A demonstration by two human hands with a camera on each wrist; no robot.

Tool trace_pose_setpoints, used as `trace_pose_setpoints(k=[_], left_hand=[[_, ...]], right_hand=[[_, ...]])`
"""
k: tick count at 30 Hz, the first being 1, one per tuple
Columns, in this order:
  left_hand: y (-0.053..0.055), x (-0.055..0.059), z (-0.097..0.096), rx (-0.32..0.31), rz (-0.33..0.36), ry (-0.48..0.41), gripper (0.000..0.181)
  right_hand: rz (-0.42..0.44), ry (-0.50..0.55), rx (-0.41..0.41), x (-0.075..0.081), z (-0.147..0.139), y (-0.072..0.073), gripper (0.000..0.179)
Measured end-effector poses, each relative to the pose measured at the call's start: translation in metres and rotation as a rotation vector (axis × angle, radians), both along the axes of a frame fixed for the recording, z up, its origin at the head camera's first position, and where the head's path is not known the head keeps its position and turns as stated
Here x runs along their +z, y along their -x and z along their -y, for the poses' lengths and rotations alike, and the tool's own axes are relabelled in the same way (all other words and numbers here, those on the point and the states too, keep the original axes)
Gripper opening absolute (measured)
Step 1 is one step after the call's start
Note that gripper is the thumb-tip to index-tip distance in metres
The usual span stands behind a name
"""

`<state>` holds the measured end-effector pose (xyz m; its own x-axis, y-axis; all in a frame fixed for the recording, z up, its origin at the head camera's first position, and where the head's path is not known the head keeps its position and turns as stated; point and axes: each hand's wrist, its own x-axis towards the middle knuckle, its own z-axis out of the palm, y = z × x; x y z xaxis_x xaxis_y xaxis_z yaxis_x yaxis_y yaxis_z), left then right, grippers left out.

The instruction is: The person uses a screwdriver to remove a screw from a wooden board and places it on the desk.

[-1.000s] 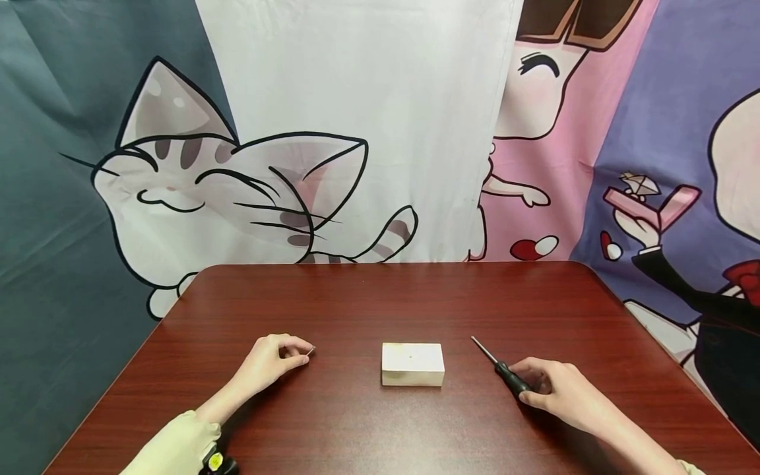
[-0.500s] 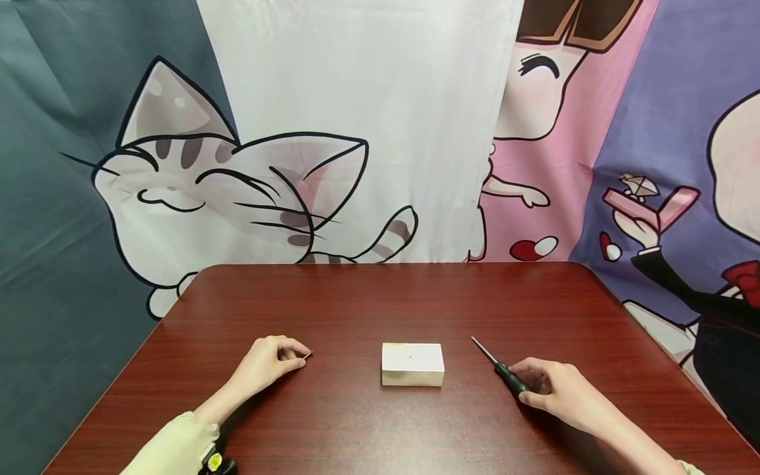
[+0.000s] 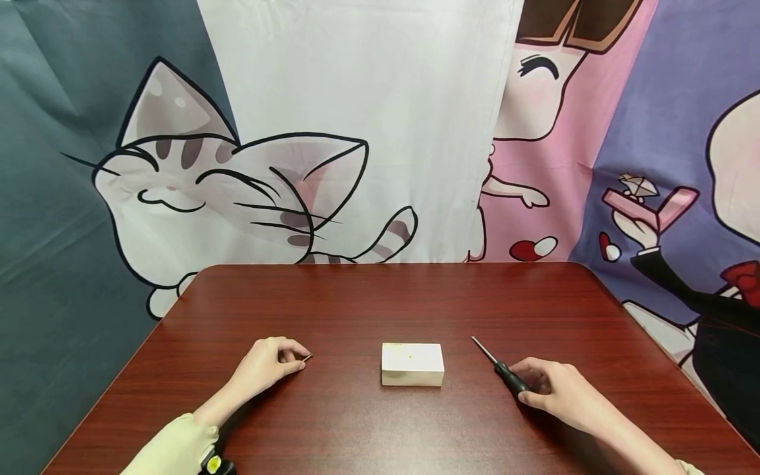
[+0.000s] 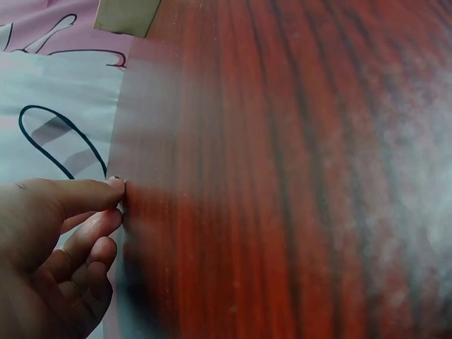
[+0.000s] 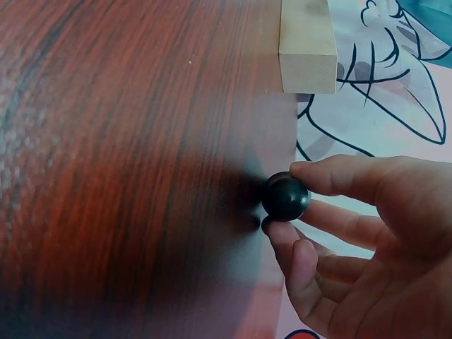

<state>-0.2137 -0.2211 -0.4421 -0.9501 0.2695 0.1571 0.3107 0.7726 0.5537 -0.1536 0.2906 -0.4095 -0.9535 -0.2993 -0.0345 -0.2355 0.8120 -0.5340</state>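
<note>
Between its thumb and index fingertip, my left hand (image 3: 274, 359) pinches a small thin screw (image 3: 307, 357), low over the left half of the table. Only a dark end of the screw (image 4: 115, 178) peeks past the fingertips in the left wrist view. My right hand (image 3: 564, 389) grips a screwdriver (image 3: 512, 379) by its black handle, its metal shaft pointing away and to the left. The right wrist view looks onto the handle's rounded butt (image 5: 287, 198). Midway between the hands sits a pale wooden block (image 3: 412, 364) with a small mark on its top face.
The reddish-brown wooden table (image 3: 380, 297) has a glossy surface with rounded far corners. Right behind its far edge hangs a cloth backdrop (image 3: 356, 79) with a cartoon cat and figures. A black strap with a yellow spot (image 3: 215, 462) is at my left wrist.
My left hand has shifted very slightly left and toward me, and the screw shows a little more between the fingertips. The right hand, screwdriver and block have stayed in place.
</note>
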Motion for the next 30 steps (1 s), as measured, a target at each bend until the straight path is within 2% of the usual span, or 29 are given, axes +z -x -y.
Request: trace_pose_setpoints(k=[6,15,23,30], left_hand=[[-0.0004,-0.0008,0.0,0.003,0.003,-0.011,0.013],[-0.002,-0.002,0.0013,-0.043,-0.013,-0.047,0.014],[-0.0046,-0.0005,0.0008,-0.017,-0.011,-0.018,0.025],[-0.0051,0.0021,0.0008,-0.002,-0.001,0.002,0.03]], right_hand=[[0.009,0.01,0.002,0.0003,-0.0009,0.0007,0.034],[0.015,0.013,0.009,-0.0008,-0.0002,0.0,0.036],[0.05,0.044,0.001,-0.0014,0.0003,-0.0024,0.051],[0.035,0.027,-0.006,-0.0029,0.0012,-0.0036,0.06]])
